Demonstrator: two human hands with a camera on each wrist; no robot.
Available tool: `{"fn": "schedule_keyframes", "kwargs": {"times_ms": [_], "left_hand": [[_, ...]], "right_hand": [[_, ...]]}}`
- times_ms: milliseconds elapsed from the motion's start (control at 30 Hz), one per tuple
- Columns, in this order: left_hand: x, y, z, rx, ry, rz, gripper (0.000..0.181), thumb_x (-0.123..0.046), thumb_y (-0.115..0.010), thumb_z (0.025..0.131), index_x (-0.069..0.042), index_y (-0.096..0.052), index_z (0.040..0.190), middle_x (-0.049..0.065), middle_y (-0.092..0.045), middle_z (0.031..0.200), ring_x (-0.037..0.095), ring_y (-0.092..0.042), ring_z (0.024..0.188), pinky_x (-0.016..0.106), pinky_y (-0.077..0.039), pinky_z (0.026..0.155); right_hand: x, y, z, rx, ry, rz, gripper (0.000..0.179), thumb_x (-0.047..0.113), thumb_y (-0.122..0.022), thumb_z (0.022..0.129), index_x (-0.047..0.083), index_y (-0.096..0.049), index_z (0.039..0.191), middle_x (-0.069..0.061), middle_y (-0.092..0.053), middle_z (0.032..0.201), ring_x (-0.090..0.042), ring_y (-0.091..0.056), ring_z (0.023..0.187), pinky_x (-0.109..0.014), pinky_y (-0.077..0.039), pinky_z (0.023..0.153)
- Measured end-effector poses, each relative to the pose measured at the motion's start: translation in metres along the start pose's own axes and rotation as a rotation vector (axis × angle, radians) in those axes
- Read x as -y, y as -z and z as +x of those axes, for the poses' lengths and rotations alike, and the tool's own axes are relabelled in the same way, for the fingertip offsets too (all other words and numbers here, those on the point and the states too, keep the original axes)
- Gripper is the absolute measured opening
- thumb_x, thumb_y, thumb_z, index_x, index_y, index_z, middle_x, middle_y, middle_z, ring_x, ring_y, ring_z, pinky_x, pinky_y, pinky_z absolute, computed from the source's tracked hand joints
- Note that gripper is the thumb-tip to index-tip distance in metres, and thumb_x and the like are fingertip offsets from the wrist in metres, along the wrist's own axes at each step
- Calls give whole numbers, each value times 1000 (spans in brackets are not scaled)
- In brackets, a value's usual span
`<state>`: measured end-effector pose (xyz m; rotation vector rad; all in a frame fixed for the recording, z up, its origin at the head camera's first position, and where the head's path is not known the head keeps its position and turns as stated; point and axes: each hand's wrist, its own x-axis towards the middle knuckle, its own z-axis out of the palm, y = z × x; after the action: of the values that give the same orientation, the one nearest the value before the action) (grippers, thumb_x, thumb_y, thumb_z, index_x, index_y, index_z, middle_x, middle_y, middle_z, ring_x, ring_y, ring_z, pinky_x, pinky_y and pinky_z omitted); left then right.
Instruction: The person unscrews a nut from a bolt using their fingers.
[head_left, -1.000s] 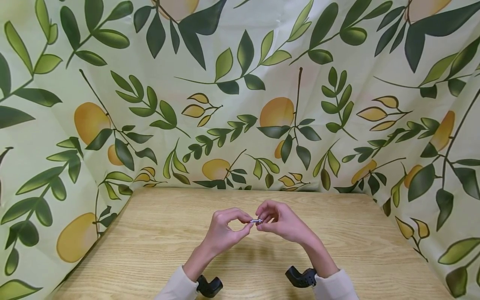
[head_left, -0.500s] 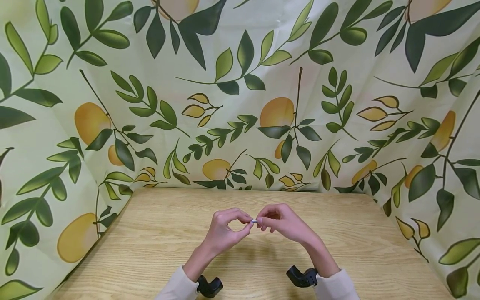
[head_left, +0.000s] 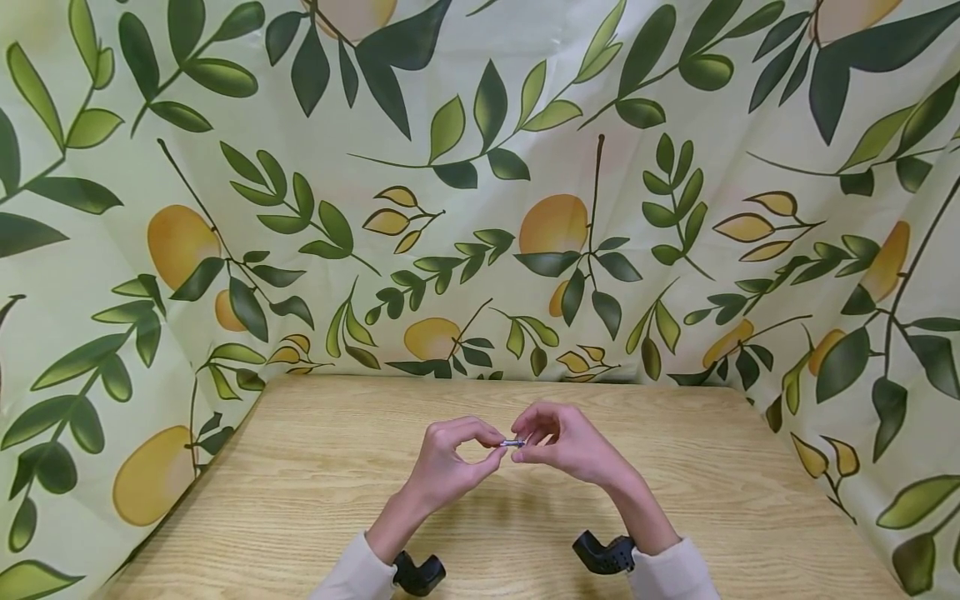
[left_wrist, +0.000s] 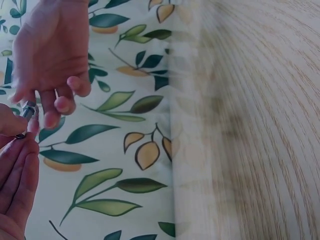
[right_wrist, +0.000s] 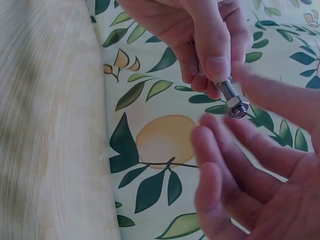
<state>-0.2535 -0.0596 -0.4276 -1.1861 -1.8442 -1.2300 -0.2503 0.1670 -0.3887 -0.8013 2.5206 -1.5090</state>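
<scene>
My left hand (head_left: pixel 452 460) pinches a silver metal bolt (head_left: pixel 512 443) between thumb and fingertips, above the table. In the right wrist view, the threaded shank (right_wrist: pixel 228 90) sticks out from under the left thumb, with a hex nut (right_wrist: pixel 236 106) on it close to its tip. My right hand (head_left: pixel 564 443) is held around that nut end, thumb and fingers parted. The right fingers (right_wrist: pixel 240 170) look extended and slightly blurred beside the nut. From the left wrist view, the bolt (left_wrist: pixel 29 113) appears small and dark between both hands.
A light wood-grain table (head_left: pixel 322 467) lies beneath the hands. Behind it and at both sides hangs a cloth (head_left: pixel 465 208) printed with leaves and orange fruit. Black wrist devices (head_left: pixel 602 553) sit at the cuffs of pale sleeves (head_left: pixel 675 575).
Half a second ago the right thumb and fingers were closed together over the bolt's nut end; now they have parted and show it again. The left hand keeps its hold, unmoved.
</scene>
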Motion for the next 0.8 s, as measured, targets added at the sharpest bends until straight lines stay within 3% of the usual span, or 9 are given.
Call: {"fn": "schedule_keyframes", "kwargs": {"times_ms": [200,400,600,800], "left_hand": [[0,0,0,3,-2,1,16,6,-82,78,-6,-78,88,6,-79,85,15,-75,74,19,-62,73],[0,0,0,-2,-2,2,19,8,-82,76,-6,-77,88,7,-79,84,15,-75,74,19,-62,73],[0,0,1,-3,0,8,18,7,-83,76,-6,-77,88,7,-79,84,14,-75,74,18,-61,72],[1,0,0,1,-7,1,13,4,-82,80,-5,-77,88,7,-79,85,15,-75,74,18,-62,73]], "right_hand": [[0,1,0,89,-37,-23,23,27,-65,102,6,-75,104,-14,-76,91,-12,-69,77,-31,-59,67],[1,0,-1,60,-21,2,14,17,-72,95,4,-70,101,-10,-71,88,-16,-66,79,-27,-58,69],[4,-1,-1,32,-9,1,19,11,-79,89,2,-67,102,-9,-69,91,-16,-66,83,-25,-56,70],[2,2,-1,70,-57,-15,22,25,-71,98,4,-72,107,-8,-74,91,-18,-68,81,-31,-58,68]]}}
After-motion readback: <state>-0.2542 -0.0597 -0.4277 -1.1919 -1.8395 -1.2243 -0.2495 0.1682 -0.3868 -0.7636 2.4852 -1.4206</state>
